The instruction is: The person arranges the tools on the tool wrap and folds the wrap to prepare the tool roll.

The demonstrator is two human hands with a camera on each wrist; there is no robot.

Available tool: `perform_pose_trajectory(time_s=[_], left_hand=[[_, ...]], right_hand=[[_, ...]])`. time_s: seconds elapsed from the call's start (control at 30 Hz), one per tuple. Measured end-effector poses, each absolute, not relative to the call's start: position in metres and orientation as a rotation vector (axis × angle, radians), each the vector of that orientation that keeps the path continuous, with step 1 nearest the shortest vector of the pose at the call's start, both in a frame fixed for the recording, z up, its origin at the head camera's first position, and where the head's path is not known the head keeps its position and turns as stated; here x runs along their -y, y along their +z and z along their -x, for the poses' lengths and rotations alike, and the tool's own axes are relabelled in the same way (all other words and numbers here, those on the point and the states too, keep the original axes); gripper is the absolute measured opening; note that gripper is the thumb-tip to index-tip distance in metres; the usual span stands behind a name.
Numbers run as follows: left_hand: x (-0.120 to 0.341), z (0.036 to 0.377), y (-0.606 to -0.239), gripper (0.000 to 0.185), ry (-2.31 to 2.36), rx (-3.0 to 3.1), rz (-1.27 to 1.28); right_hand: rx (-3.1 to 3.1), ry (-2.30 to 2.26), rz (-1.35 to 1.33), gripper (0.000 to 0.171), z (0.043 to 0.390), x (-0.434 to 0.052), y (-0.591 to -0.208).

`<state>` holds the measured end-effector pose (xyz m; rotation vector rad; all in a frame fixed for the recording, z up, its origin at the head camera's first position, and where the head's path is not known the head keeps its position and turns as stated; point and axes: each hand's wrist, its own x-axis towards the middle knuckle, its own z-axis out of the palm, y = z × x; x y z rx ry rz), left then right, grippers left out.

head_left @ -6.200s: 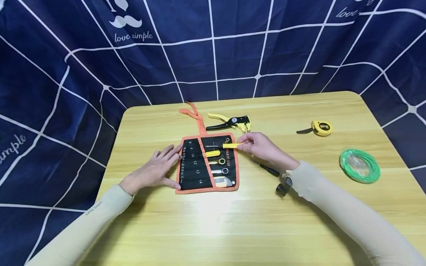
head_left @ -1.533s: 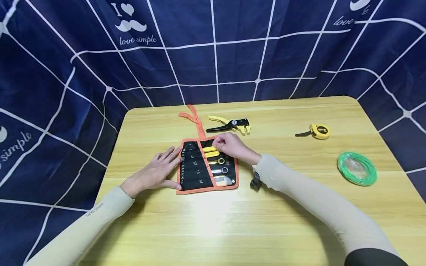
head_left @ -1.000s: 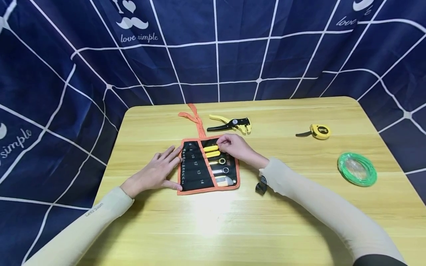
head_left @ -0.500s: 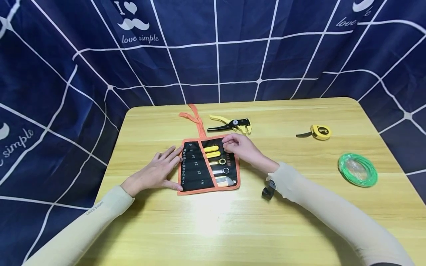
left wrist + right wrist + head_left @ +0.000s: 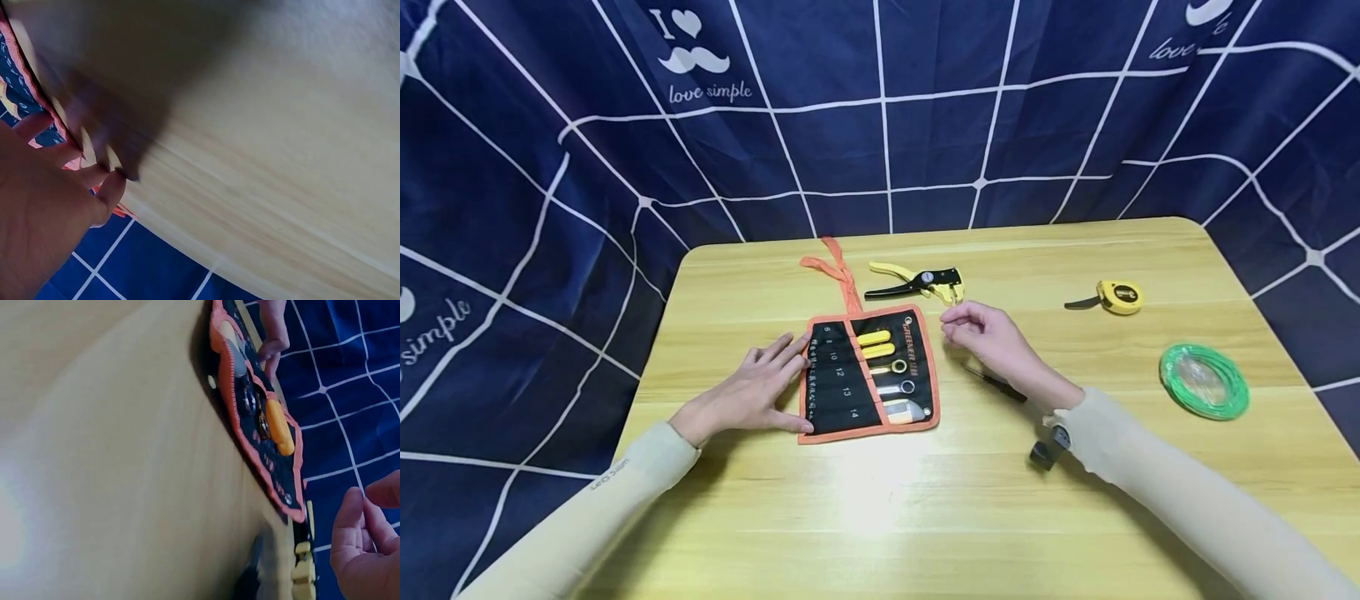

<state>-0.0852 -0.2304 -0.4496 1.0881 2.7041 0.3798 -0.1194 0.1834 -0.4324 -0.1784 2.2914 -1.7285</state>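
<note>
A black tool roll [image 5: 842,375] with orange trim lies open on the wooden table [image 5: 880,500]. Its pockets hold two yellow-handled tools [image 5: 875,337], two wrenches [image 5: 898,367] and a utility knife [image 5: 904,408]. My left hand [image 5: 767,379] lies flat on the table, fingertips touching the roll's left edge [image 5: 19,94]. My right hand [image 5: 973,327] hovers just right of the roll with loosely curled fingers and holds nothing. In the right wrist view the right hand [image 5: 362,547] is clear of the roll [image 5: 262,419]. A black screwdriver [image 5: 1000,384] lies under the right wrist.
A yellow and black wire stripper [image 5: 917,282] lies behind the roll, beside its orange tie strap [image 5: 835,267]. A yellow tape measure [image 5: 1120,296] and a green wire coil [image 5: 1204,379] sit at the right. A blue checked curtain [image 5: 880,125] surrounds the table.
My right hand has let go of the yellow-handled tool, which sits in the roll, and drawn back to the right. The black screwdriver shows again. The left hand has stayed put.
</note>
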Motion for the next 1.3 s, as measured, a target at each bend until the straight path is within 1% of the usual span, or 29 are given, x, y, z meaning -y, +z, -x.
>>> perform_pose_trajectory(time_s=[0.17, 0.37, 0.57, 0.77, 1.0, 1.23, 1.3], left_hand=[[0.23, 0.083, -0.452, 0.104, 0.377, -2.721, -1.1], [0.23, 0.082, -0.453, 0.1, 0.401, -2.724, -1.081], [0.231, 0.082, -0.452, 0.102, 0.398, -2.724, -1.078], [0.231, 0.081, -0.453, 0.106, 0.39, -2.719, -1.083], [0.231, 0.081, -0.453, 0.104, 0.39, -2.717, -1.063], [0.231, 0.081, -0.453, 0.106, 0.391, -2.71, -1.06], [0.231, 0.081, -0.455, 0.106, 0.397, -2.708, -1.059]], right_hand=[[-2.295, -1.746, 0.109, 0.032, 0.104, -0.207, -0.434], [-2.328, -1.722, 0.062, 0.033, 0.086, -0.233, -0.436], [-2.373, -1.669, 0.043, 0.032, 0.072, -0.249, -0.442], [-2.394, -1.642, 0.02, 0.032, 0.058, -0.258, -0.45], [-2.458, -1.577, -0.046, 0.03, 0.042, -0.266, -0.454], [-2.569, -1.391, 0.002, 0.04, 0.029, -0.262, -0.454], [-2.621, -1.319, 0.017, 0.039, 0.028, -0.261, -0.454]])
